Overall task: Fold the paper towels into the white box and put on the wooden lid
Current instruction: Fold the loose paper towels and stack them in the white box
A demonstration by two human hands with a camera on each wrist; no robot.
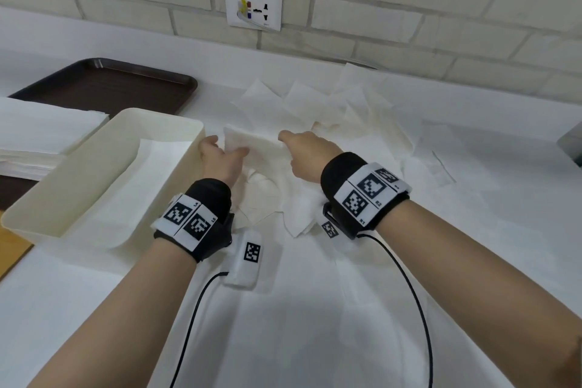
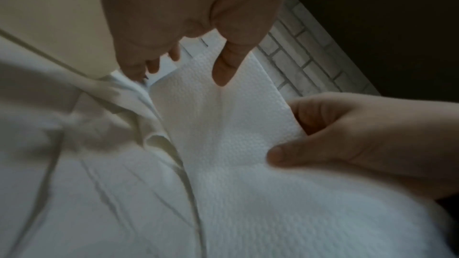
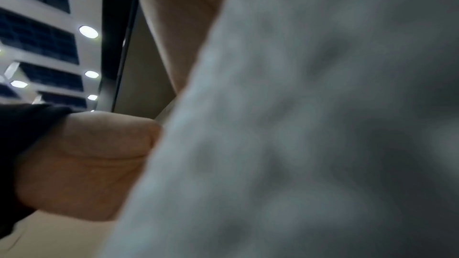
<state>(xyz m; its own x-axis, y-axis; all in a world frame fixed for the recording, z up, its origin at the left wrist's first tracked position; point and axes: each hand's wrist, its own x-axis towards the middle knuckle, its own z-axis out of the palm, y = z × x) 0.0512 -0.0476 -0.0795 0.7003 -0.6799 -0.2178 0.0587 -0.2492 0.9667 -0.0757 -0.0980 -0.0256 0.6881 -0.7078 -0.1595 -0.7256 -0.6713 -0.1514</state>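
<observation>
A white embossed paper towel (image 1: 255, 143) is held up between my two hands, just right of the white box (image 1: 176, 167). My left hand (image 1: 226, 149) pinches its left edge, thumb (image 2: 223, 68) lying on the towel (image 2: 223, 125). My right hand (image 1: 288, 138) pinches the right edge between thumb and fingers (image 2: 293, 152). One flat towel (image 1: 126, 198) lies inside the box. More loose towels (image 1: 333, 107) are heaped behind and under my hands. The right wrist view is mostly filled by blurred towel (image 3: 323, 125). No wooden lid can be made out.
A stack of flat towels (image 1: 37, 135) sits left of the box, with a dark brown tray (image 1: 110, 85) behind it. A white tagged device (image 1: 247, 257) with a black cable lies near my left wrist. A grey object (image 1: 571, 142) stands at the right edge.
</observation>
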